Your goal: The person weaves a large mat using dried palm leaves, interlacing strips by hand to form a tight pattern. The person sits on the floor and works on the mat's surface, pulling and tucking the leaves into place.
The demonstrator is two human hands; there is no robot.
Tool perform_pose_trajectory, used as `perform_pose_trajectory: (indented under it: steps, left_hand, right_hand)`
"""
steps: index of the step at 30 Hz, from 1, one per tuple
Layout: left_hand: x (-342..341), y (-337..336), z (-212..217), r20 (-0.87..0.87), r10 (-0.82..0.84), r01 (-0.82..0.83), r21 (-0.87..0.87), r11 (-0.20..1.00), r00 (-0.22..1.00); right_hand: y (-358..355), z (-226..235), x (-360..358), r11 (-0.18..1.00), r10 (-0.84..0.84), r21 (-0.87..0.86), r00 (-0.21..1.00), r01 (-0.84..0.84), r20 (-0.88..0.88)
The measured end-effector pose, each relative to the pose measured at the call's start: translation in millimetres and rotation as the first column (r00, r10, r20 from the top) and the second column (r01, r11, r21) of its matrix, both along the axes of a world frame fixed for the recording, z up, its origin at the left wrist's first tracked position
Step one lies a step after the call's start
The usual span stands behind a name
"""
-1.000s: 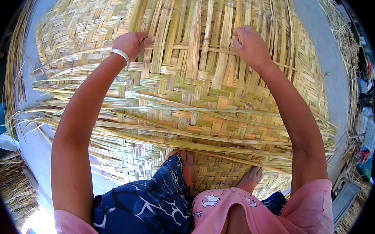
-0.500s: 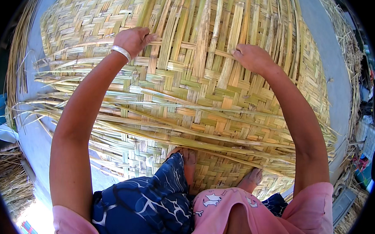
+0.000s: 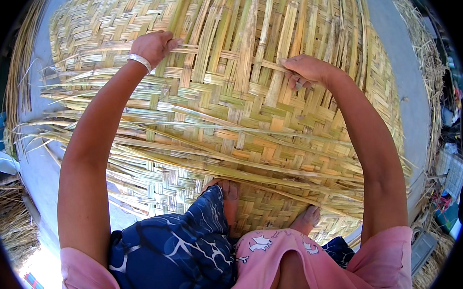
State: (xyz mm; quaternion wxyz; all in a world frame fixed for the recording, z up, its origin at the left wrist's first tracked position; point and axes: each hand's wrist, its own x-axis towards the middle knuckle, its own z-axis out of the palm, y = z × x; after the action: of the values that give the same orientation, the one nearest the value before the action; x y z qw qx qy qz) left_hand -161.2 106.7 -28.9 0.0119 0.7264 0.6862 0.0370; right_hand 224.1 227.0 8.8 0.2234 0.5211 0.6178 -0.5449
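Note:
A large mat [image 3: 262, 124] woven from flat greenish-yellow cane strips lies spread before me. Crosswise through its raised lengthwise strips [image 3: 247, 49] runs a narrow cane strip [image 3: 270, 65]. My left hand [image 3: 152, 48], with a pale bangle at its wrist, is closed on this strip toward the left side. Toward the right, my right hand [image 3: 307, 70] pinches the same strip between thumb and forefinger, its other fingers curled below. Part of the strip is hidden under the lengthwise strips.
Long loose strips [image 3: 217, 169] lie across the mat's near part, in front of my bare feet [image 3: 228, 189]. Grey floor [image 3: 38, 149] borders the mat. Bundles of thin strips [image 3: 25, 61] lie at the far left, and dry straw [image 3: 429, 71] lines the right side.
My left hand has shifted slightly left along the strip. My right hand has turned, so its curled lower fingers now show beneath the pinch.

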Motion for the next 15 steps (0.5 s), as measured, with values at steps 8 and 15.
perform_pose_trajectory:
  steps: [8, 15]
  left_hand:
    - [2.6, -0.8, 3.7, -0.010, 0.036, -0.036, -0.030, 0.999, 0.999]
    - [3.4, -0.2, 4.4, -0.013, 0.040, -0.040, -0.041, 0.998, 0.999]
  right_hand:
    - [-6.6, -1.4, -2.5, 0.989, -0.144, -0.038, 0.989, 0.143, -0.044]
    - [0.3, -7.5, 9.0, 0.982, -0.165, -0.114, 0.978, 0.150, -0.132]
